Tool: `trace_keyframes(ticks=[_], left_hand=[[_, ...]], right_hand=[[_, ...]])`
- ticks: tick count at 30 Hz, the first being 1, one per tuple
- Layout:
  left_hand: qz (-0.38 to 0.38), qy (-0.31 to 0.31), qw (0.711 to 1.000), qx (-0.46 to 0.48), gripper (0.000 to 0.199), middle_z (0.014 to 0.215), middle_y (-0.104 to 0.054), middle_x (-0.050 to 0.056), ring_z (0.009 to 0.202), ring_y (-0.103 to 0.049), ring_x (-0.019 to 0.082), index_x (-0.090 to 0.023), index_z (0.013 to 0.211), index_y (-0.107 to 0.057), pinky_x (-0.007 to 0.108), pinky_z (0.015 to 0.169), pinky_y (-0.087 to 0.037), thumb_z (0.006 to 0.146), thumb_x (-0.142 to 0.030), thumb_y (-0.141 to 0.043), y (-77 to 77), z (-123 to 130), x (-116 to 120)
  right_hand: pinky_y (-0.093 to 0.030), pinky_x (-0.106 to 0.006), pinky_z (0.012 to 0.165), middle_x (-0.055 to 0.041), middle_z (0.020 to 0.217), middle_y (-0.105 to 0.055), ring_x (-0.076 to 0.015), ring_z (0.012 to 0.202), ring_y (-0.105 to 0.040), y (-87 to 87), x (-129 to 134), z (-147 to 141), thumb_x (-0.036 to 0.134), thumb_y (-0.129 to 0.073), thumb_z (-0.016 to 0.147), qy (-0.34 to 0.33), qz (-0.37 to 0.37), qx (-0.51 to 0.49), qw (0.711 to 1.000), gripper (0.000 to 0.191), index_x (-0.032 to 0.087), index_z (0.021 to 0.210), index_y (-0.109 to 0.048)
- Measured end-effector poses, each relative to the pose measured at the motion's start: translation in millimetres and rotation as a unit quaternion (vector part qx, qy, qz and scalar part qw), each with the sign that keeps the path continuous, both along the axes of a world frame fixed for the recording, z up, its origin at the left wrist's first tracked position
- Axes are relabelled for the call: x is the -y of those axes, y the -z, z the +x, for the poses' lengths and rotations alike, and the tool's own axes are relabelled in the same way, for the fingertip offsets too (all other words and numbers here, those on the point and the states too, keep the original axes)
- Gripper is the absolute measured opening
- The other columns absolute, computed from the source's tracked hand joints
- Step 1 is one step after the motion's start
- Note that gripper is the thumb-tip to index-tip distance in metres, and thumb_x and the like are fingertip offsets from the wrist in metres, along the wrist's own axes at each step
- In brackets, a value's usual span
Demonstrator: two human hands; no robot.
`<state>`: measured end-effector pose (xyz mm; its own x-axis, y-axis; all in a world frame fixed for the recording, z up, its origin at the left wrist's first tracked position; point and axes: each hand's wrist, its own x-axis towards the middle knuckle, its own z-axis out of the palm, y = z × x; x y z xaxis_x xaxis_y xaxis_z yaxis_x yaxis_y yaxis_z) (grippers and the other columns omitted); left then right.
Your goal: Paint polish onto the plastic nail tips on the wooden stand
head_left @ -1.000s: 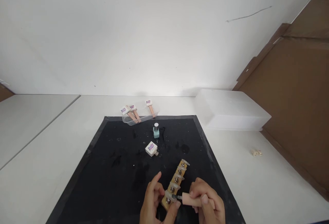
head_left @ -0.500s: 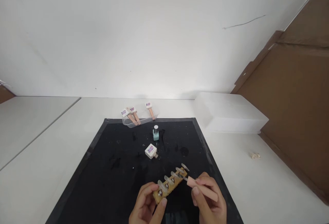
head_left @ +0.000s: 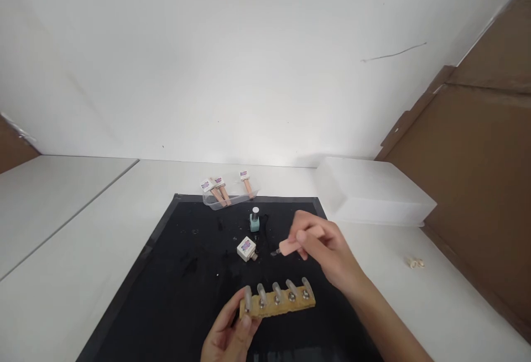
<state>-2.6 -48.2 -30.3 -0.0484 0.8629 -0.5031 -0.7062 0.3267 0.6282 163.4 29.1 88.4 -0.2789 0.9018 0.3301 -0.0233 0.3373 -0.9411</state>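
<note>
- Head view: the left hand point(head_left: 226, 335) pinches the near end of a wooden holder point(head_left: 277, 303), a bar with five clear nail tips point(head_left: 277, 291) standing in a row, held low over the black mat point(head_left: 182, 273).
- The holder now lies almost level across the view; a second ago it was angled away from the person, with the brush touching one tip.
- The right hand point(head_left: 321, 248) is closed around a peach brush handle point(head_left: 301, 240), bristles pointing left. It has lifted off the holder and reached forward, towards the small square bottle point(head_left: 246, 248) lying open on the mat.
- This reads as a pause in painting, most likely to take up more polish.
- Just behind stands a capped mint bottle point(head_left: 254, 221). At the mat's far edge a clear tray point(head_left: 230, 198) holds three more brushes.
- A frosted plastic box point(head_left: 373, 190) sits right, on the white table point(head_left: 83, 251).
</note>
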Motion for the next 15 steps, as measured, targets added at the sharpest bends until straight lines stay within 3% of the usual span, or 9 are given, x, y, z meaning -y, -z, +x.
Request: trace_keyframes(ticks=[7,11,15], left_hand=[[0.046,-0.003,0.999,-0.023,0.036,0.086,-0.074,0.005,0.082,-0.067,0.022,-0.021,0.081,-0.072,0.032,0.075,-0.055,0.049,-0.036,-0.082,-11.3,12.8,-2.1],[0.075,-0.012,0.996,-0.056,0.036,0.083,-0.074,0.006,0.076,-0.067,0.020,-0.021,0.081,-0.072,0.029,0.069,-0.055,0.051,-0.038,-0.081,-16.2,19.7,-2.5],[0.070,0.029,0.996,-0.043,0.034,0.084,-0.074,0.006,0.076,-0.066,0.020,-0.021,0.081,-0.073,0.027,0.067,-0.054,0.051,-0.036,-0.081,-14.8,20.2,-5.4]], right_hand=[[-0.032,-0.020,0.043,0.0026,0.055,-0.053,-0.0080,0.045,-0.043,30.8,-22.3,-12.0,0.028,-0.054,0.083,-0.087,-0.177,-0.087,0.976,0.026,0.016,0.062,-0.060],[-0.033,-0.019,0.042,0.0024,0.054,-0.053,-0.0073,0.043,-0.041,42.8,-23.3,1.9,0.029,-0.052,0.084,-0.099,-0.203,-0.101,0.969,0.024,0.015,0.067,-0.061],[-0.032,-0.019,0.041,0.0032,0.054,-0.049,-0.0067,0.043,-0.039,47.4,-25.2,9.5,0.032,-0.055,0.083,-0.097,-0.199,-0.123,0.967,0.027,0.015,0.062,-0.058]])
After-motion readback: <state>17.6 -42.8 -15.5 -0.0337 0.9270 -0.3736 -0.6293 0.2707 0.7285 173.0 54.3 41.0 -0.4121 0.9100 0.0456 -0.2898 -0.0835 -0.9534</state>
